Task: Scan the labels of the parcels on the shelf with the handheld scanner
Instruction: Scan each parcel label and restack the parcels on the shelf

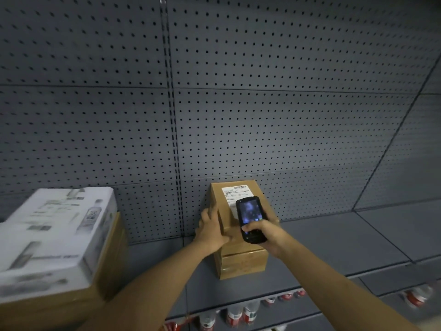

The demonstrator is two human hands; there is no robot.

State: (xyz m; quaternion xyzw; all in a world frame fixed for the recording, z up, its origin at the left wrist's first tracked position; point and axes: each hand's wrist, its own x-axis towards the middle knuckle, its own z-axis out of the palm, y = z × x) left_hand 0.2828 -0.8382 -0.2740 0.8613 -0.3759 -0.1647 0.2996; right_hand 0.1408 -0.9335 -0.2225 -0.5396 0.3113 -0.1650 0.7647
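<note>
Right hand point(263, 231) gripping scanner point(250, 217), label point(236, 194) seemingly underneath

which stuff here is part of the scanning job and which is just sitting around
In the job:
handheld scanner, gripped by the right hand
brown parcel, steadied by the left hand
its white label
shelf

Just there:
white printed box on a brown carton, far left
bottles on the shelf below
pegboard back wall

R hand point(263, 232) holds scanner point(250, 218) over parcel point(238, 261) label point(235, 194); L hand point(211, 229) steadies parcel.
</note>
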